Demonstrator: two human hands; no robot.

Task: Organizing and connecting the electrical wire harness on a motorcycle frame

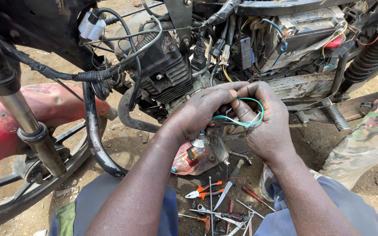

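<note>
Pinching a looped green wire (pixel 246 114) between them, the left hand (pixel 200 111) and right hand (pixel 265 120) meet just before the motorcycle engine (pixel 165 65), keeping the loop taut; pliers (pixel 204 191) lie on the ground below.

**Bare forearms, blue work clothes**

Both arms are bare from the elbow down: no sleeves, gloves, watch or rings show on the left hand (pixel 200 111) or the right hand (pixel 265 120). The nails are cut short. The legs are clad in grey-blue trousers (pixel 285 223) of plain cloth, seen at both knees at the bottom of the view. At the left knee a patch of green fabric (pixel 66 218) shows along the trouser edge.
</note>
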